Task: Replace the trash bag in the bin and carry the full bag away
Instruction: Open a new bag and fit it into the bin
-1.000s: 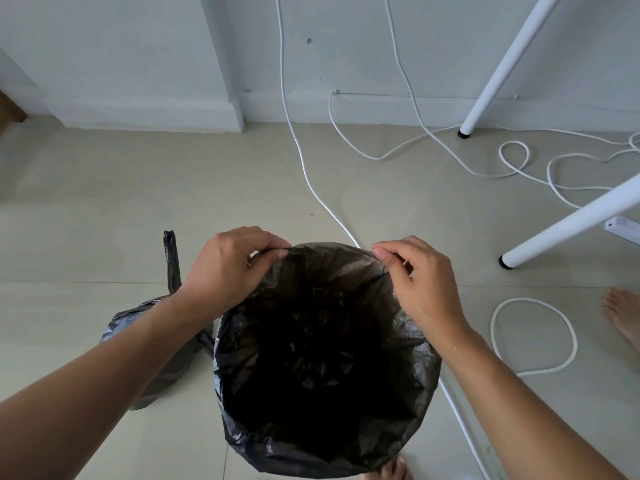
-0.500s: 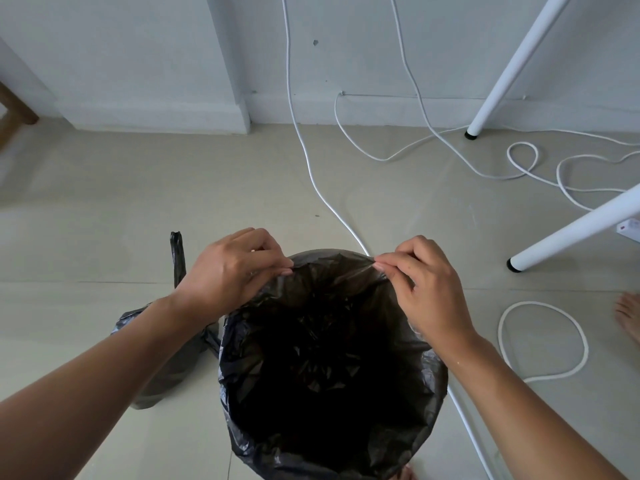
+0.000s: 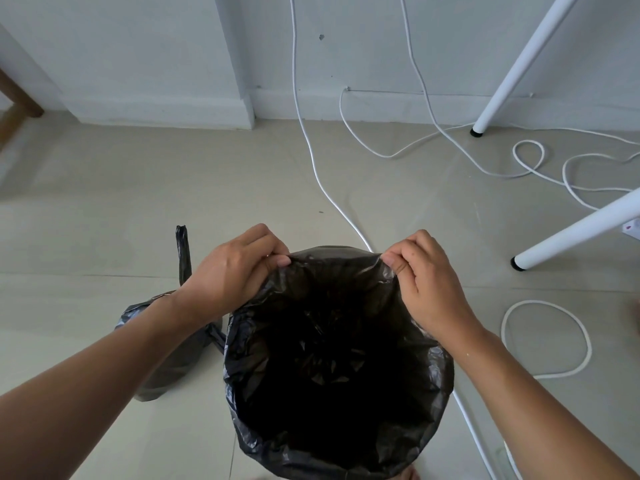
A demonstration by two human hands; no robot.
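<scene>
A fresh black trash bag [image 3: 339, 393] lines the bin at the bottom centre, its edge folded down over the rim so the bin itself is hidden. My left hand [image 3: 235, 271] pinches the bag's far edge at the upper left. My right hand [image 3: 426, 278] pinches the same edge at the upper right. Between them the plastic is stretched taut. On the floor to the left lies the full black bag [image 3: 166, 355], tied, one handle [image 3: 183, 251] sticking upward, partly hidden by my left forearm.
White cables [image 3: 322, 181] run from the wall across the tiled floor, one passing right beside the bin, and a loop [image 3: 543, 337] lies to the right. Two white table legs [image 3: 512, 67] stand at the right. A wooden leg [image 3: 17, 95] shows at the far left.
Both hands have drawn slightly apart along the bag's far edge, and the plastic between them has pulled tighter. The view has shifted a little; the full bag has not moved.
</scene>
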